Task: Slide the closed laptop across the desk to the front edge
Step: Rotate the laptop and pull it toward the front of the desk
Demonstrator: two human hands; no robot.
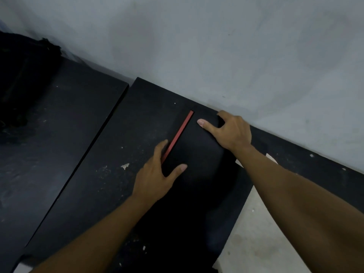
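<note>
A closed black laptop point(199, 152) with a red strip point(178, 135) along one edge lies flat on a dark, scuffed surface point(110, 154), its far corner close to the pale wall point(216, 46). The laptop's lid is nearly the same colour as the surface, so its near edge is hard to make out.

The left hand point(157, 174) rests at the laptop's left side, by the near end of the red strip. Its fingers point(161, 148) curl over that edge while the thumb point(180, 168) lies spread out on the lid, so the hand clamps the side of the laptop.

The right hand point(230, 129) sits at the far right corner. Its thumb point(204, 125) presses flat on the lid, and the other fingers point(222, 115) hook over the far edge next to the wall, gripping the corner.

A second dark panel point(49, 134) sits to the left, split from the first by a narrow gap. A black bundle point(25, 75) lies at its far end. Light floor point(256, 243) shows at the lower right.
</note>
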